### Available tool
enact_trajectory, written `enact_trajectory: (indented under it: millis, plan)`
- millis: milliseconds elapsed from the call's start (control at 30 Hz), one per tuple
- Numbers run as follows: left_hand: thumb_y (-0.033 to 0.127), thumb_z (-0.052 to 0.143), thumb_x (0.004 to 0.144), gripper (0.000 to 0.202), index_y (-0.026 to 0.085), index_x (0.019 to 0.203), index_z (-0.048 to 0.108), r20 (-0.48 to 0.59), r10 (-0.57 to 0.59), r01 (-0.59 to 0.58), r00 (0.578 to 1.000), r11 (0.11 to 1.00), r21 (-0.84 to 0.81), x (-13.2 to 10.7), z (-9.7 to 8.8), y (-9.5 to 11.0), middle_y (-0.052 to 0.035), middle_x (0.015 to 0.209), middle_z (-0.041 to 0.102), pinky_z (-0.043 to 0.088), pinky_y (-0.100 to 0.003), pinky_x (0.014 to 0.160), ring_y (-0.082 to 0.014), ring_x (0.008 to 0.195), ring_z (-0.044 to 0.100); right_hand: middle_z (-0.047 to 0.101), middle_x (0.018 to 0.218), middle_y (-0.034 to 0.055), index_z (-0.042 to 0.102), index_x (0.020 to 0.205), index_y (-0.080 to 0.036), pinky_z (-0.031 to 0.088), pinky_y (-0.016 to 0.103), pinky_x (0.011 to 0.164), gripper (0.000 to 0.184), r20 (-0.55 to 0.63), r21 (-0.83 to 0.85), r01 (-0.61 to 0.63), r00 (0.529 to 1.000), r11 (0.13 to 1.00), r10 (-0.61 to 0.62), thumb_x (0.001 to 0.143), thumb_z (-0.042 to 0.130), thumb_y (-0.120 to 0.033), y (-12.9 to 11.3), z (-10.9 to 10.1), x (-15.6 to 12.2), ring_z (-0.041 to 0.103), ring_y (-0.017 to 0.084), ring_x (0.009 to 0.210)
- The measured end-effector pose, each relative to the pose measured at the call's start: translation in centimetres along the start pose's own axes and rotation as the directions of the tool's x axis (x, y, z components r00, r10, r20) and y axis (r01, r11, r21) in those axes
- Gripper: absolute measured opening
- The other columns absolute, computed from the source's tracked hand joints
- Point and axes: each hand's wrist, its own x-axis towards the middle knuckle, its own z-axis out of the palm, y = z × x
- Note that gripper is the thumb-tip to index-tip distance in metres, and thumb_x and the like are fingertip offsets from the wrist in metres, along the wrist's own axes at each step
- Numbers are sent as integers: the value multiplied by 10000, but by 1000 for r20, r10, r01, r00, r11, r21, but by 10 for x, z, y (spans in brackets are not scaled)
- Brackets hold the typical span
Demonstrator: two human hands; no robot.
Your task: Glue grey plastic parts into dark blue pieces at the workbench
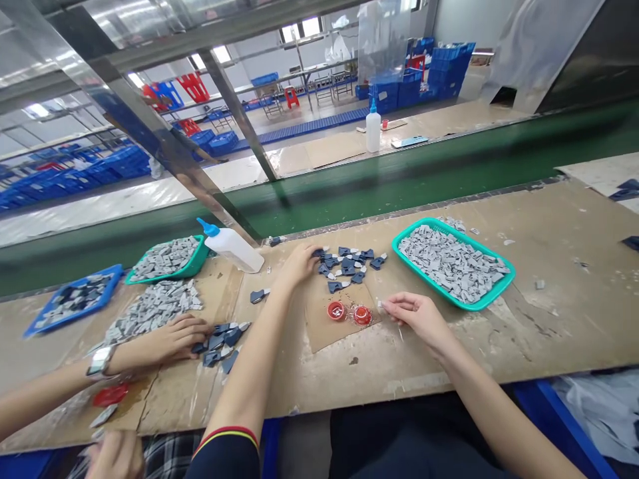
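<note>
Two red caps (335, 310) near the right hand (417, 321)

Bright, even indoor light comes from white ceiling tube lamps (134, 80) and a pale, daylit window (299, 26) on the far wall, leaving only soft, faint shadows on the tan cardboard bench covering (549, 319). Glare streaks across a clear plastic sheet (54, 46) at upper left. A long green rubber conveyor belt (399, 176) smears into blur, and a slim steel upright (234, 113) leans with wide-angle distortion. Small slate-blue plastic pieces (344, 269) look fairly sharp, though their finest detail is perhaps softened.
</note>
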Motion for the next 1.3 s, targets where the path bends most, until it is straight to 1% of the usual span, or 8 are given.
enact_trajectory:
  millis: [100, 233, 400, 567, 700, 833, 1067, 1300]
  plan:
    - [150, 678, 656, 244, 165, 898, 700, -142, -146, 121, 979, 978, -172, -7, -3, -6, -118, 954, 689, 370, -480, 996, -296, 1019, 585, 691, 718, 59, 676, 804, -137, 386, 229, 549, 339, 16, -34, 1, 1000, 999, 0, 670, 750, -440, 1, 3, 0, 536, 115, 590]
    - [270, 612, 768, 329, 151, 1075, 622, -271, -360, 200, 893, 855, -478, -33, -14, 5, -126, 1045, 674, 433, -430, 955, -248, 1028, 612, 699, 705, 63, 675, 787, -139, 360, 226, 521, 338, 41, -119, 1, 999, 993, 4, 666, 744, -446, 3, 11, 4, 547, 123, 581]
    - [265, 501, 864, 289, 141, 1116, 570, -190, -495, 189, 848, 617, -764, -79, -29, 47, -137, 1081, 677, 464, -349, 958, -187, 1059, 623, 697, 669, 60, 669, 741, -143, 352, 236, 507, 307, 57, -147, 29, 998, 989, -21, 658, 741, -430, 7, 23, 10, 564, 138, 563]
    - [152, 533, 838, 177, 83, 976, 619, -21, -665, 128, 747, 175, -976, -109, -33, 80, -165, 1052, 687, 499, -296, 920, -203, 1020, 647, 696, 676, 73, 665, 742, -133, 352, 236, 503, 299, 58, -175, 32, 998, 984, -22, 661, 738, -411, 8, 26, 11, 566, 144, 574]
    - [182, 610, 812, 152, 77, 912, 655, -130, -689, 82, 713, 266, -960, -119, -31, 86, -135, 1005, 701, 489, -304, 942, -214, 966, 669, 701, 697, 73, 664, 765, -138, 358, 232, 503, 302, 61, -186, 28, 998, 982, -17, 679, 726, -420, 4, 23, 9, 553, 135, 571]
    - [207, 706, 744, 167, 115, 881, 681, -228, -629, 44, 743, 386, -921, -132, -21, 95, -58, 951, 701, 431, -319, 1012, -185, 950, 668, 693, 678, 61, 663, 772, -141, 361, 226, 497, 302, 56, -186, 19, 998, 982, -9, 687, 724, -424, -2, 19, 6, 519, 115, 536]
    - [244, 741, 712, 346, 226, 1044, 648, -208, -615, 115, 761, 443, -889, -163, 23, 109, -40, 1028, 693, 424, -290, 974, -150, 1019, 624, 698, 698, 56, 674, 772, -156, 405, 235, 517, 278, 77, -197, 84, 995, 977, -70, 694, 729, -417, -15, 17, -1, 592, 148, 604]
    - [241, 741, 705, 236, 173, 916, 661, -170, -590, 173, 789, 479, -861, -171, 42, 121, -78, 962, 717, 495, -323, 889, -201, 957, 661, 712, 740, 63, 679, 751, -164, 493, 280, 658, 243, 114, -182, 150, 985, 972, -130, 692, 741, -392, -31, 25, -7, 652, 185, 700]
